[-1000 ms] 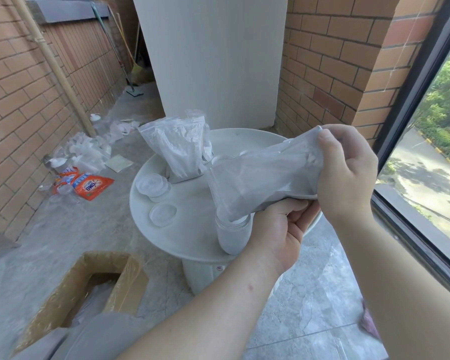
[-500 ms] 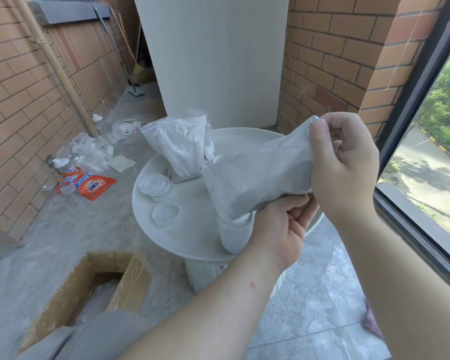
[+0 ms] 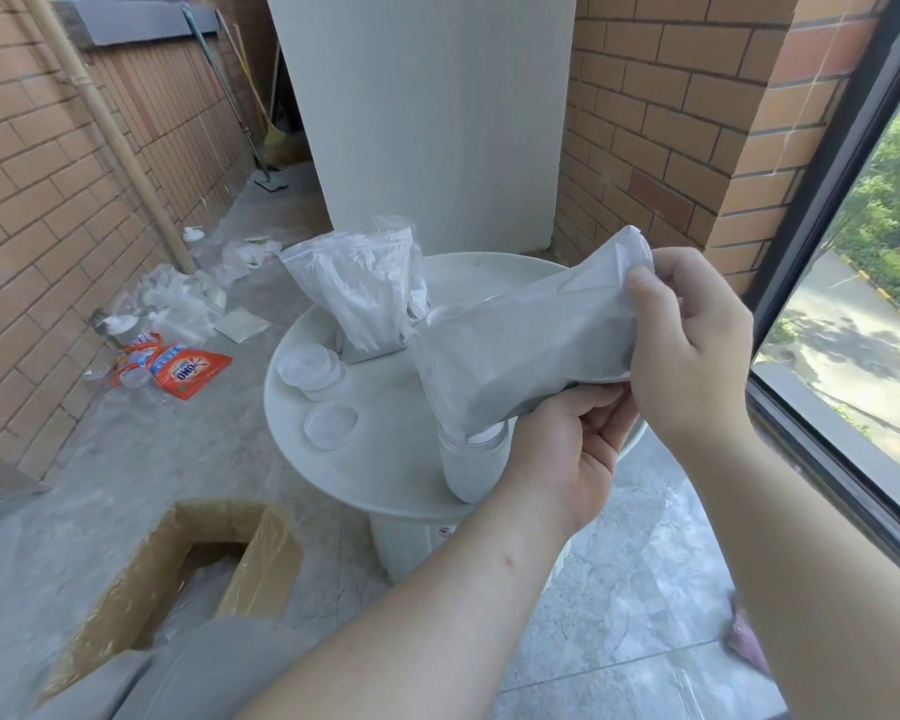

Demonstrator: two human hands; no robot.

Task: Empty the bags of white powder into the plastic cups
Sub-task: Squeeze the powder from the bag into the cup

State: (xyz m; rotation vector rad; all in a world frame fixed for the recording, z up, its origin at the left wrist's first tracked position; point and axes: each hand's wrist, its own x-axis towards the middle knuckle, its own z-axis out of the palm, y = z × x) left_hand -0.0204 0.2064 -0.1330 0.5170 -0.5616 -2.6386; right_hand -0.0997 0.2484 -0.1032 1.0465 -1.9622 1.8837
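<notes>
Both grips clamp the tilted powder bag (image 3: 531, 350), left hand (image 3: 567, 449) beneath, right hand (image 3: 692, 345) at the raised end, mouth over the plastic jar (image 3: 471, 472) at the desk (image 3: 385, 459) edge; a sudden surge could overspill or topple it.

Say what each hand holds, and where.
Both hold one bag, tilted mouth-down over a cup: the right hand pinches its raised end, the left hand grips its underside near the mouth.

A round white table (image 3: 385, 470) stands here. At its back a bag (image 3: 354, 293) of white powder sits upright. Just left of it is a stack (image 3: 310, 368) of clear plastic, lids or cups, with a single lid (image 3: 331, 426) nearer. A powder-filled cup (image 3: 468, 470) stands by the front edge.
</notes>
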